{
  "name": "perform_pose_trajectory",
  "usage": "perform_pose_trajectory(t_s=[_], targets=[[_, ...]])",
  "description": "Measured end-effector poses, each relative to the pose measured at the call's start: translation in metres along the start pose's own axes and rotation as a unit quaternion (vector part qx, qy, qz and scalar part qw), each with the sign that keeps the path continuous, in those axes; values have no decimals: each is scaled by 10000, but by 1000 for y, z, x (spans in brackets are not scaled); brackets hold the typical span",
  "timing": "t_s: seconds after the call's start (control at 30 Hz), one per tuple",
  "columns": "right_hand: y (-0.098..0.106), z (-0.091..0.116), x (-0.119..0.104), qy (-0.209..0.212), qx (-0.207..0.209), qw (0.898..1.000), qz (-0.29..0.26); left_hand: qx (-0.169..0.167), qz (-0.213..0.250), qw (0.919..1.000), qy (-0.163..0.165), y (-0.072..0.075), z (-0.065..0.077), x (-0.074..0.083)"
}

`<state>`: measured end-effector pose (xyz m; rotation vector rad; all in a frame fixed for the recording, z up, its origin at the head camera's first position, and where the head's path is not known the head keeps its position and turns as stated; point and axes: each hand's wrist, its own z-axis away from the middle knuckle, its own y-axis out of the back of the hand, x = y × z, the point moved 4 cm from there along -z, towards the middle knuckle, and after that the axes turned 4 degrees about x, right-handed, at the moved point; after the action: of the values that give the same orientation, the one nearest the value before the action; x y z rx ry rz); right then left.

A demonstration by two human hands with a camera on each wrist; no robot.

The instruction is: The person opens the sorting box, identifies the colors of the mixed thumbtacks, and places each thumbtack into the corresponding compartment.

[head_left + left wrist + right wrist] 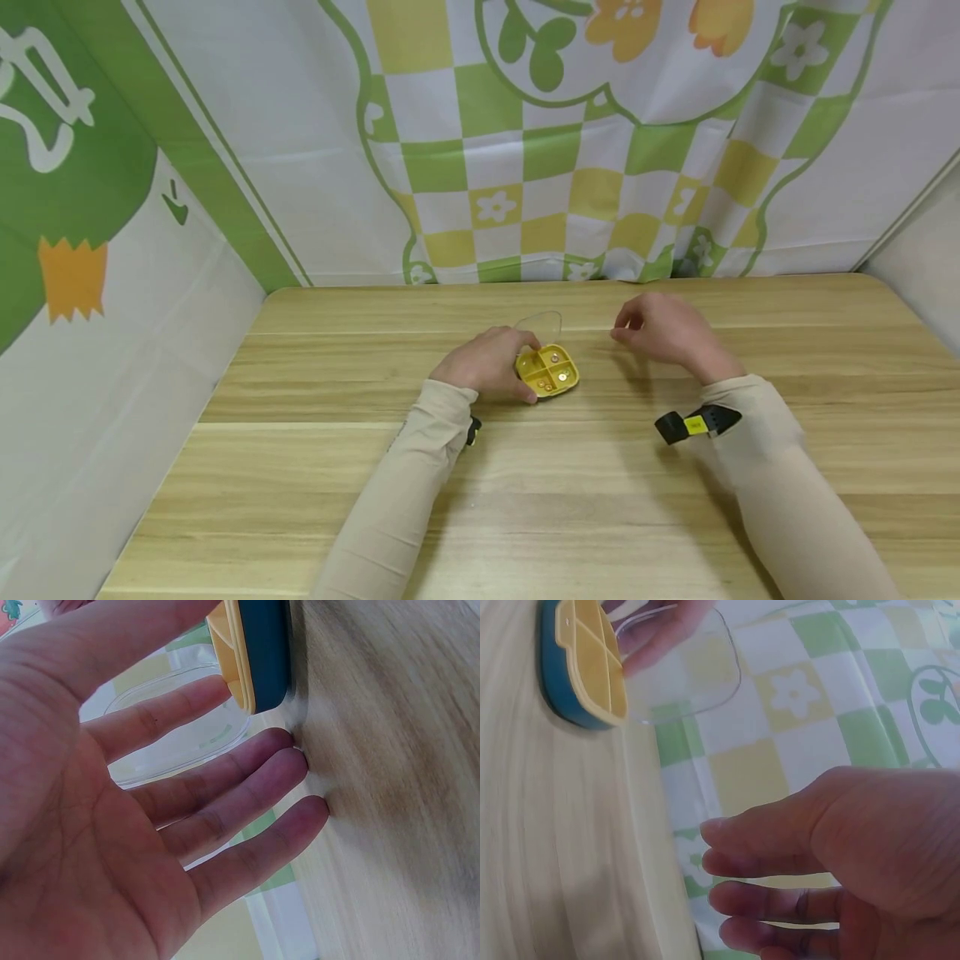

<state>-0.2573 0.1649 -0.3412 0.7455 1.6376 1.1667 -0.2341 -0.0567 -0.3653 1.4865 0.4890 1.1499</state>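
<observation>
A small yellow pill box (534,363) with a dark teal base sits on the table, divided into compartments. Small coppery and silvery pieces (562,377) lie in three of them. Its clear lid (551,323) stands raised at the back. My left hand (489,361) holds the box at its left side between thumb and index finger. In the left wrist view the other fingers (255,851) stretch out beside it, tips close to the wood. Right of the box, my right hand (663,332) hovers over the table, fingers loosely bent; nothing shows between its fingertips in the right wrist view.
The wooden table (315,467) reaches back to a hanging cloth (540,183) with green and yellow checks. A printed white and green sheet (217,275) hangs along the left side. A black strap device (686,425) sits at the right wrist.
</observation>
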Motion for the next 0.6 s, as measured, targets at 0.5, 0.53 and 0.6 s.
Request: perform_pose_trajectory(t_s=[0.5, 0.53, 0.6], targets=[[8, 2, 23, -296, -138, 9991, 255, -8, -12, 10000, 29, 0, 0, 0], [8, 2, 25, -331, -156, 9990, 262, -5, -16, 10000, 40, 0, 0, 0], [9, 3, 28, -388, -210, 9987, 265, -6, -19, 10000, 64, 0, 0, 0]])
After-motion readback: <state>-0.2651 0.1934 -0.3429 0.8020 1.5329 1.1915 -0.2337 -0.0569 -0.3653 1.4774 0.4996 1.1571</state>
